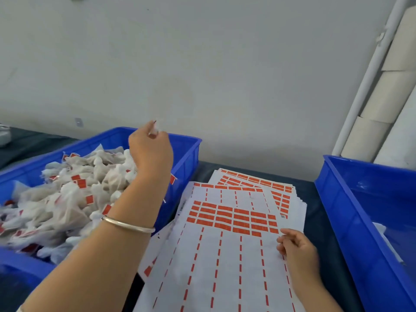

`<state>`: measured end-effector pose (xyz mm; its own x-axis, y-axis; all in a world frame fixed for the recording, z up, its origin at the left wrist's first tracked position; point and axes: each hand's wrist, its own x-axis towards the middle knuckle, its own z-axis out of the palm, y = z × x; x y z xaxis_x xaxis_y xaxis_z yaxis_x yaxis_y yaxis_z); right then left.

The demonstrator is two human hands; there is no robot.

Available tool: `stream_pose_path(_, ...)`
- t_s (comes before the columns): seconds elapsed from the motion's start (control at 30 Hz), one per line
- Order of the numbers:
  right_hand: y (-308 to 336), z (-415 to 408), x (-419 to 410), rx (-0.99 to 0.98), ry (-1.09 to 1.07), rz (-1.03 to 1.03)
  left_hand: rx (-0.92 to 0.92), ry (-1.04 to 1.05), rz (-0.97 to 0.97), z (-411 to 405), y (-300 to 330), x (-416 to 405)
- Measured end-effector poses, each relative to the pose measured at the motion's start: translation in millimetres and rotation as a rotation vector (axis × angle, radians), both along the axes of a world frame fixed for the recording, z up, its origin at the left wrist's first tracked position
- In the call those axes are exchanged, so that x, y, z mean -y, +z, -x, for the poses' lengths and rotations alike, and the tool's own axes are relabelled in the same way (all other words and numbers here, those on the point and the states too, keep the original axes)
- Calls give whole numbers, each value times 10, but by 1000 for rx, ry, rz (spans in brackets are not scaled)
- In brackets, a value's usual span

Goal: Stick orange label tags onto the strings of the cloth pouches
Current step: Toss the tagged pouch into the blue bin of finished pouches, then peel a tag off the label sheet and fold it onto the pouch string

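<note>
We note the left bin (189,154) and right bin (351,199) as glossy blue moulded plastic. Pouches (67,199), left of frame, are thin white woven cloth, matt. Label sheets (225,266), centre, are smooth white paper with orange labels (231,218). Bangle (128,225): polished metal. Desk (313,192) cover: dark, matt.

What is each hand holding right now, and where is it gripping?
Left hand pinches something small and blurred, maybe a pouch's string, at its fingers. Right hand rests on the label sheet, holding nothing visible.

No legible text anywhere — print on the orange label tags (233,218) too small and blurred.
</note>
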<state>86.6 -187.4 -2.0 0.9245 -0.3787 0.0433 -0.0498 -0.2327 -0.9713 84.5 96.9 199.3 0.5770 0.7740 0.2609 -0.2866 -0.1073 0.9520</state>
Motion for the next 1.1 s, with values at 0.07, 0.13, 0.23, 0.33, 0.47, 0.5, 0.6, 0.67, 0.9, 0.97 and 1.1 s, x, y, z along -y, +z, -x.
stream_pose_path(0.07, -10, -8, -27, -11, 10, 40, -337, 36, -149, -12, -90, -237)
stream_pose_path(0.13, -3, -7, -58, -17, 13, 80, -673, 136, -318, 3, -165, -392)
stream_pose_path(0.23, 24, 8, -103, -49, 33, 150, -787, 234, -444, -24, -258, -587)
stream_pose_path(0.33, 63, 38, -158, -79, 82, 302, -763, 258, -377, -1, -280, -596)
stream_pose_path(0.47, 145, 129, -235, -137, 143, 638, -709, 147, -542, 188, -254, -200)
stream_pose_path(0.5, 190, 160, -262, -167, 180, 748, -585, 42, -504, 289, -312, -23)
stream_pose_path(0.6, 409, 238, -368, -264, 370, 1016, -323, -217, -601, 514, -560, 521)
stream_pose_path(0.67, 604, 277, -391, -300, 462, 1065, -389, -414, -781, 543, -869, 820)
stream_pose_path(0.9, 1501, 535, 621, 103, 75, 728, -782, -682, -954, 444, -1742, 1193)
stream_pose_path(0.97, 1575, 604, 1168, 61, -43, 780, -807, -635, -1060, 430, -1876, 1225)
stream_pose_path(1.1, 1453, 858, 2071, -524, 201, 926, -798, -637, -1163, 409, -1961, 1252)
